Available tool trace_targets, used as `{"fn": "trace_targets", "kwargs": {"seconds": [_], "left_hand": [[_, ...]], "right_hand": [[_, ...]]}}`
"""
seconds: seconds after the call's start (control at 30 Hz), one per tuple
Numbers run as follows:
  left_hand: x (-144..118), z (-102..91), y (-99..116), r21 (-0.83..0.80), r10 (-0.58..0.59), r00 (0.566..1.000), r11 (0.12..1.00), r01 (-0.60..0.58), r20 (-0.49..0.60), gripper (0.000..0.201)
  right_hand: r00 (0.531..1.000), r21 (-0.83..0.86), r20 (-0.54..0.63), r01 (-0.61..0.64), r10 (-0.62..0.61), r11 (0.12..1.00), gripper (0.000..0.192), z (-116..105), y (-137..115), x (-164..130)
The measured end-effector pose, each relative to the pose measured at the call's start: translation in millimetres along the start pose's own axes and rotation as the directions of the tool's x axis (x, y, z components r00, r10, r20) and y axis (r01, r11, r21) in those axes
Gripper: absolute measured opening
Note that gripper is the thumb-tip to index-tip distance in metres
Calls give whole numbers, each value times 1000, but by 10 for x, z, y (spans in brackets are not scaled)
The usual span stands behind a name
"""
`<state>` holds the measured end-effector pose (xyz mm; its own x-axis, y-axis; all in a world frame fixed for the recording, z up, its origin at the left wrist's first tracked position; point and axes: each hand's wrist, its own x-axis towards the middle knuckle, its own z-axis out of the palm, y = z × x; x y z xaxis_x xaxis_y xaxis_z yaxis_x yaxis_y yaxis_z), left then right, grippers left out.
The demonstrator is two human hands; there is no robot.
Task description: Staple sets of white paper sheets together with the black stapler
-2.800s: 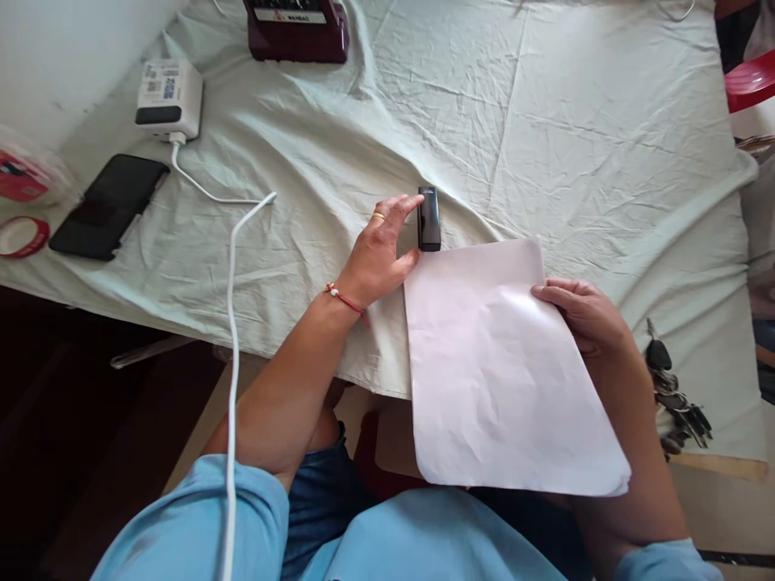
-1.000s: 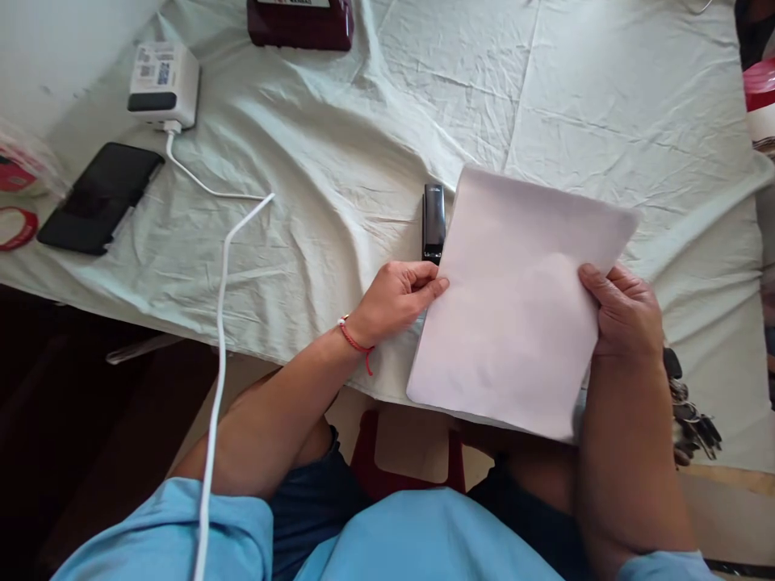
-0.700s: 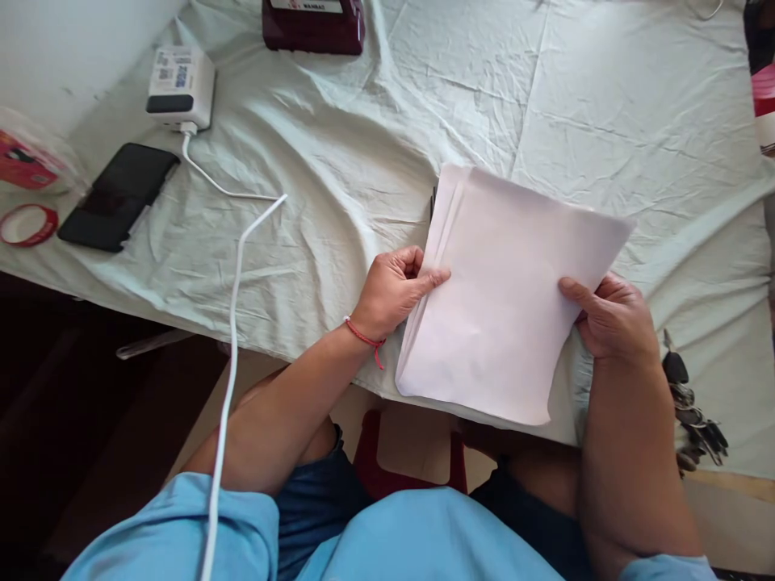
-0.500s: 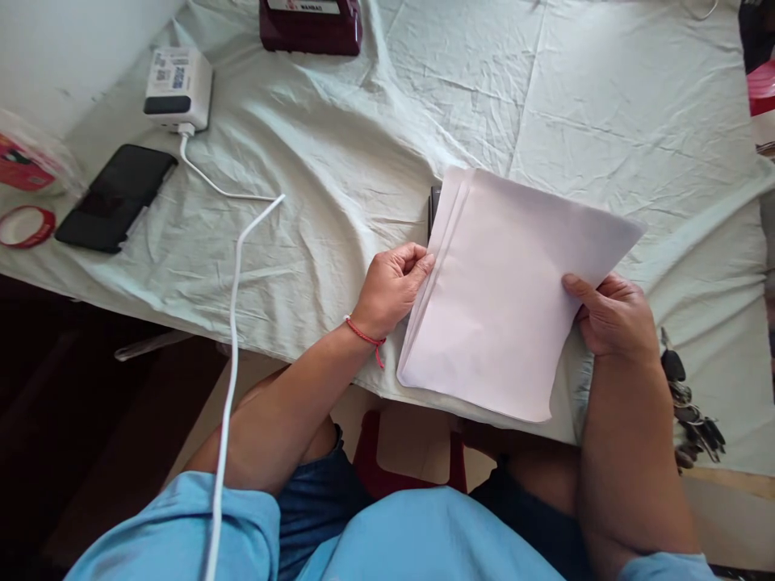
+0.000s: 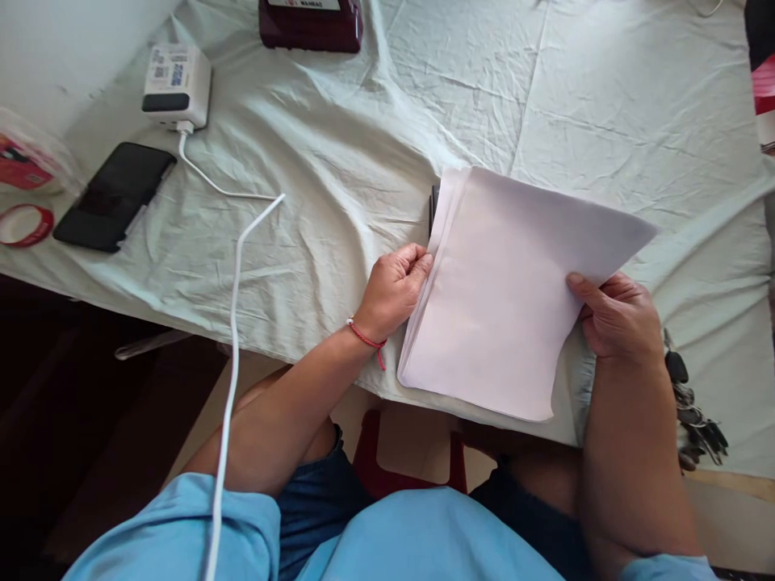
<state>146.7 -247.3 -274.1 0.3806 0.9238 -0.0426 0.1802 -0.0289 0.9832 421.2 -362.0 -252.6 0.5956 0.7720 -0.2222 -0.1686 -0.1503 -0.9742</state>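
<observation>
While both hands' fingers pinch one paper stack (image 5: 502,298), left hand (image 5: 393,286), right hand (image 5: 614,319)

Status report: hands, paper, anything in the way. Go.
Left hand pinching the left edge of the white paper stack. Right hand gripping its right edge. Black stapler mostly hidden beneath the stack's far-left corner.

My left hand (image 5: 392,289) is curled, with the fingertips (image 5: 421,260) bent and pinched together, and a red thread sits around its wrist. My right hand (image 5: 617,316) is closed in a grip, thumb stretched on top. Both forearms are bare and reach forward from my light blue sleeves.
</observation>
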Motion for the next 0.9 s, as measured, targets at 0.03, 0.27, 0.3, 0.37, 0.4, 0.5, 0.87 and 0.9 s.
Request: {"fn": "trace_targets", "kwargs": {"seconds": [0.03, 0.27, 0.3, 0.37, 0.4, 0.5, 0.87, 0.9], "left_hand": [[-4, -3, 7, 0, -2, 1000, 1000, 2, 4, 28], [-33, 7, 23, -2, 40, 999, 999, -40, 16, 43], [-32, 13, 8, -15, 35, 999, 999, -35, 21, 43], [-26, 26, -29, -42, 29, 999, 999, -27, 27, 42], [-20, 31, -47, -47, 31, 999, 998, -30, 25, 42], [-2, 40, -82, -37, 51, 999, 998, -50, 6, 40], [4, 21, -85, 52, 82, 996, 995, -81, -24, 41], [6, 22, -91, 47, 84, 996, 996, -82, -26, 41]], "right_hand": [[1000, 1, -1, 0, 0, 1000, 29, -2, 1, 2], [1000, -10, -8, 4, -4, 1000, 27, -7, 9, -1], [1000, -7, -4, 8, -8, 1000, 27, -5, 11, -1], [1000, -3, 3, 13, -13, 1000, 26, -8, 18, 5], [1000, -4, 3, 13, -13, 1000, 26, -14, 26, 12], [1000, -15, -6, 14, -14, 1000, 29, -54, 60, 49], [997, -34, -55, 50, -52, 998, 37, -135, 110, 129], [996, -37, -66, 58, -60, 998, 37, -138, 113, 133]]}}
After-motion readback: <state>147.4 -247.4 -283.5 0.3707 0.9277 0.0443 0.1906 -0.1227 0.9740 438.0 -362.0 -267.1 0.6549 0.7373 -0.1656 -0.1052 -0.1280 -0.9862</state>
